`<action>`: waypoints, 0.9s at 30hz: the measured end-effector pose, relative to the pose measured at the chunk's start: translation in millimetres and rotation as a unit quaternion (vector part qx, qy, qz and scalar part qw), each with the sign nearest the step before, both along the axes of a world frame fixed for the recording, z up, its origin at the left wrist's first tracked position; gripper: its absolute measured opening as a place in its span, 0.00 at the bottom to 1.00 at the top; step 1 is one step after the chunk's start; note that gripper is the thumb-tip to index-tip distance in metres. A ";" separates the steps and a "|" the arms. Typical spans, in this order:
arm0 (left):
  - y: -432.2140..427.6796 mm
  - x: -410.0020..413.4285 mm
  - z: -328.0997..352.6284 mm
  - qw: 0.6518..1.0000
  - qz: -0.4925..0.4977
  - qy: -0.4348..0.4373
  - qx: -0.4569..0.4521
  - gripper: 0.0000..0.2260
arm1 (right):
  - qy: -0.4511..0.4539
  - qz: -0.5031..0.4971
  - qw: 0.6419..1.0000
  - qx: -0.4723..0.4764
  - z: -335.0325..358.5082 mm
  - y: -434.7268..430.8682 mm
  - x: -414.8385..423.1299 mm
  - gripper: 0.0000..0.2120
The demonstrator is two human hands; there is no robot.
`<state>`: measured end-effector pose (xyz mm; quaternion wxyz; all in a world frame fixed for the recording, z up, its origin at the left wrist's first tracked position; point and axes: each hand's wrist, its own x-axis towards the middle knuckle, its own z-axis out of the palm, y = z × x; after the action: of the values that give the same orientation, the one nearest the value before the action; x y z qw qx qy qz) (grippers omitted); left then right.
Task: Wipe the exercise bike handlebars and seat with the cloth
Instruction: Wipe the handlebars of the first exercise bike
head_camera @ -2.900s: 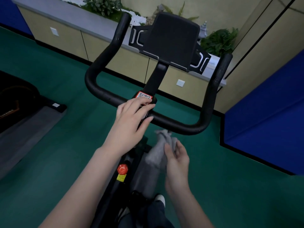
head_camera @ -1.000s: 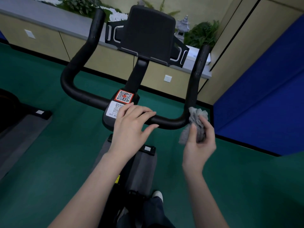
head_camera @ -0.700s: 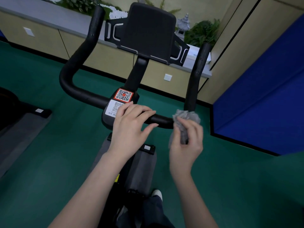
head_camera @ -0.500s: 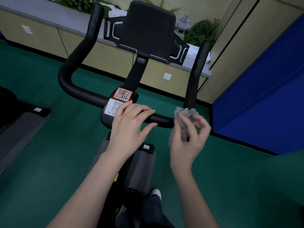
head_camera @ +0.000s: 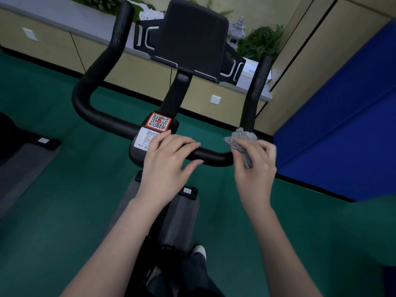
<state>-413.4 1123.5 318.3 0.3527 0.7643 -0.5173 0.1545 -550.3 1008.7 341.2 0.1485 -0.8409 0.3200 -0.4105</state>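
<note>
The bike's black U-shaped handlebar [head_camera: 94,116] stretches across the middle of the head view, its two arms rising toward the back. My left hand [head_camera: 169,161] rests on the centre bar just right of the QR-code stickers [head_camera: 159,122], fingers straight and relaxed. My right hand [head_camera: 255,166] grips a crumpled grey cloth [head_camera: 241,138] and presses it against the handlebar's right bend, at the foot of the right arm. The seat is out of sight.
A black tablet holder [head_camera: 192,35] stands on the stem behind the bar. Beyond it a beige cabinet ledge [head_camera: 53,16] carries plants. A blue padded wall [head_camera: 338,116] closes the right side. Green floor [head_camera: 53,200] lies below, with another machine's base [head_camera: 27,142] at left.
My right hand has slid the cloth along the bar, from the right bend toward the centre and back out to the right bend. My left hand has stayed on the centre bar.
</note>
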 end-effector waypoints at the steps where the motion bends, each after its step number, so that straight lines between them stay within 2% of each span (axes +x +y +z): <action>1: 0.0 0.0 0.0 1.000 0.000 0.000 0.000 0.14 | 0.028 0.003 1.000 0.006 4.7 -4.4 0.5 0.09; 5: -0.2 -0.3 -0.1 1.000 0.001 -0.001 0.001 0.14 | 0.121 0.059 0.991 0.020 20.3 -11.4 8.5 0.08; 10: 0.5 0.3 0.2 1.000 0.003 -0.003 0.004 0.14 | 0.192 0.131 0.965 0.119 35.0 -11.9 28.6 0.06; 14: 0.6 0.2 0.1 1.000 -0.001 0.002 0.009 0.14 | 0.245 0.122 0.958 0.081 39.0 -20.9 23.9 0.07; 17: 1.3 0.4 0.9 1.000 -0.001 0.008 0.015 0.14 | 0.253 0.107 0.960 0.054 38.4 -24.1 21.8 0.08; 19: 1.4 0.2 1.9 1.000 -0.002 0.009 0.018 0.14 | 0.224 0.117 0.966 0.045 33.4 -19.5 19.6 0.07; 22: 0.7 -2.3 3.8 1.000 0.005 0.005 0.024 0.14 | 0.133 0.126 0.983 0.020 18.8 -11.1 9.1 0.07; 27: -10.0 -14.0 8.7 1.000 -0.012 -0.005 0.026 0.15 | -0.069 0.025 0.997 -0.039 -13.3 -8.4 3.4 0.10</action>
<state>-427.4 1113.5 327.0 0.3322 0.7659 -0.5323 0.1405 -546.9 1000.3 327.8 0.1475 -0.8232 0.2716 -0.4762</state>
